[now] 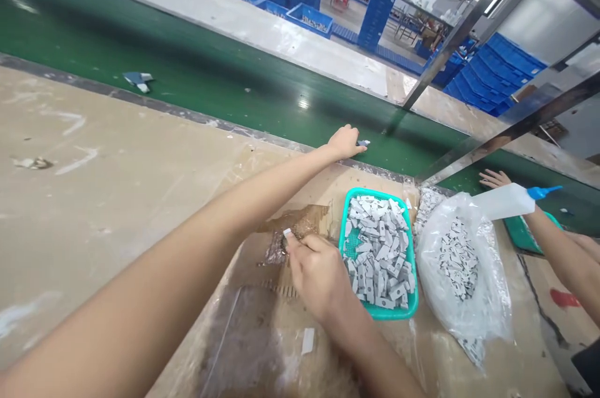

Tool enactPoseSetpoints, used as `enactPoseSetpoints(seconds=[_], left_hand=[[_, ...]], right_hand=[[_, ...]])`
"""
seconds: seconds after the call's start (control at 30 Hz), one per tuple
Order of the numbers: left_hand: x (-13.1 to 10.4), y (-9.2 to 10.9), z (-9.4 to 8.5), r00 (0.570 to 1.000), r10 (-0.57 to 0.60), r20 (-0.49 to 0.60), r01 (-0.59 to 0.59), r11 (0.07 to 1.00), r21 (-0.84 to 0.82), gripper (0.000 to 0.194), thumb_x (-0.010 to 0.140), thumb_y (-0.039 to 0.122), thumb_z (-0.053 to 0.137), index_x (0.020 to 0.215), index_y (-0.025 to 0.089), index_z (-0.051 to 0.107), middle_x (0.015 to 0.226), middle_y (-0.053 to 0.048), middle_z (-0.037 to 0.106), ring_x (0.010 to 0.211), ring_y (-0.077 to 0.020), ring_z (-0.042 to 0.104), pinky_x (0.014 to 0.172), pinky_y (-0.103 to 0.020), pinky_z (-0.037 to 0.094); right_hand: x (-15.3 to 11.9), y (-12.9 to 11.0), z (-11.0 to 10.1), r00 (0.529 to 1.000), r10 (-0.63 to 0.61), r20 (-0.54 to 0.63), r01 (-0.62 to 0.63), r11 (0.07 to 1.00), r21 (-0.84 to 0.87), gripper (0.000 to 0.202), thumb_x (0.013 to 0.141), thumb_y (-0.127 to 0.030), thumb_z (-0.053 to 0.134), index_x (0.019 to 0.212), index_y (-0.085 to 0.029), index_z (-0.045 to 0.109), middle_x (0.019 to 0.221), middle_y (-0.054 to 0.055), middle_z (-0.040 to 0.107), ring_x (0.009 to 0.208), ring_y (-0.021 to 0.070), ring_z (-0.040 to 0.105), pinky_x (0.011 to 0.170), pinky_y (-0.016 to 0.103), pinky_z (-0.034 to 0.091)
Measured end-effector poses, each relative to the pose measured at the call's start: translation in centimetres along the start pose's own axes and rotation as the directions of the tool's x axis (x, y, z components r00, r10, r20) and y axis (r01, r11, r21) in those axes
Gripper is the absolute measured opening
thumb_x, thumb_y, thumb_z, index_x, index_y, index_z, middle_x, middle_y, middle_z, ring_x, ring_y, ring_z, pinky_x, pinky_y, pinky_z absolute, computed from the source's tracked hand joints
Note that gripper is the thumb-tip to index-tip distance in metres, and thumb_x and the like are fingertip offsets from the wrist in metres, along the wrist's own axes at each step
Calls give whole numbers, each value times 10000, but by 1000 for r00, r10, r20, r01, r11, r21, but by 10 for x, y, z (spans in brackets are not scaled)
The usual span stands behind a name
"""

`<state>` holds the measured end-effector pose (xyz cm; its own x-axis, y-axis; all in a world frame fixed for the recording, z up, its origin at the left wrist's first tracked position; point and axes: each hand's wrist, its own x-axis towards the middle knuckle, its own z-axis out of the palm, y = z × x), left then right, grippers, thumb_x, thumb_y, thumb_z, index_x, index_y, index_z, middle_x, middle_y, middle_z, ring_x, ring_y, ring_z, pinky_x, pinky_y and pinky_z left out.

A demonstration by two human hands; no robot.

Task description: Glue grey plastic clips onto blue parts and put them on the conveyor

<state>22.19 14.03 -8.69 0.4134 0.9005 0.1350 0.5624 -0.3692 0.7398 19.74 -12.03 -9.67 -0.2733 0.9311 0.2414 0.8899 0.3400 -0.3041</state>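
My left hand reaches out over the green conveyor belt, its thumb and fingers closed around a small dark-grey and white plastic part. Nearer to me, my right hand pinches a small white plastic piece between thumb and forefinger, above a stained brown patch of the worktable. Just right of that hand stands a turquoise basket with many light-grey plastic pieces in it. A loose white piece lies on the table below my right hand.
A clear plastic bag of small pieces and a white squeeze bottle with blue tip sit on the right. A co-worker's hand reaches toward the belt there. Another grey-white part lies on the belt; a metal frame post crosses it.
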Motion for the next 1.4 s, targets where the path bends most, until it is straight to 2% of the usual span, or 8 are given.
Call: enactPoseSetpoints(seconds=[0.23, 0.43, 0.5, 0.67, 0.83, 1.0, 1.17, 1.4], left_hand=[[17, -11, 18, 996, -63, -59, 55, 991, -122, 330, 658, 283, 817, 913, 97, 721, 1089, -190, 644, 1182, -355, 509, 1046, -425, 369], [-9, -39, -17, 974, -172, -148, 106, 921, -376, 386, 751, 73, 676, 1135, 102, 686, 1001, -103, 702, 901, -190, 649, 873, -302, 484], [-31, -48, -41, 962, -247, -120, 142, 820, -554, 429, 747, 64, 685, 1176, 85, 669, 914, -88, 703, 773, -140, 640, 790, -267, 493], [-115, -62, -101, 928, -368, 56, 169, 280, -945, 524, 728, -17, 684, 1241, 64, 624, 732, -34, 664, 596, -61, 570, 638, -183, 452], [-194, -69, -121, 886, -457, 78, 137, 99, -986, 472, 695, -59, 697, 1134, 111, 656, 878, -64, 717, 749, -87, 658, 685, -165, 488], [-229, -76, -119, 898, -406, 168, 153, -68, -986, 277, 697, -28, 704, 917, 138, 682, 885, -39, 715, 816, -132, 694, 792, -250, 549], [-243, -73, -117, 932, -286, 223, 238, 15, -971, 369, 679, 59, 776, 1025, 149, 686, 899, -60, 730, 887, -196, 712, 853, -338, 553], [-257, -59, -100, 928, -230, 294, 365, 383, -849, 393, 558, 122, 874, 918, 126, 717, 791, -50, 742, 721, -139, 697, 739, -262, 549]], right_hand=[[0, 0, -3, 999, 32, 11, -32, 999, -8, 298, 971, -179, 461, 1095, -168, 732, 696, 17, 623, 644, 168, 605, 589, 284, 452], [0, 3, -2, 999, 31, 10, -32, 998, 54, 300, 971, -191, 470, 1146, -170, 713, 714, 19, 642, 637, 151, 606, 588, 261, 440], [0, 5, 0, 999, 38, 10, -39, 995, 87, 302, 983, -202, 455, 1073, -163, 741, 699, 27, 638, 620, 144, 603, 587, 253, 435], [-3, 8, 2, 999, 49, -24, -43, 977, 210, 262, 955, -174, 508, 1061, -159, 748, 720, 36, 661, 634, 131, 623, 605, 226, 439], [-5, 7, -3, 997, 57, -47, -42, 963, 266, 256, 944, -164, 526, 1058, -151, 754, 682, 28, 657, 586, 126, 601, 568, 230, 426], [-4, 5, -11, 994, 86, -61, -59, 935, 350, 246, 948, -192, 540, 1063, -149, 753, 787, 50, 719, 666, 136, 657, 611, 232, 481], [-2, 1, -18, 979, 145, -141, -72, 901, 427, 231, 927, -182, 576, 1082, -190, 746, 850, 40, 734, 738, 131, 678, 661, 227, 525], [-3, -4, -27, 933, 162, -321, -7, 901, 434, 261, 920, -158, 588, 1119, -245, 733, 899, 45, 726, 785, 147, 669, 693, 271, 548]])
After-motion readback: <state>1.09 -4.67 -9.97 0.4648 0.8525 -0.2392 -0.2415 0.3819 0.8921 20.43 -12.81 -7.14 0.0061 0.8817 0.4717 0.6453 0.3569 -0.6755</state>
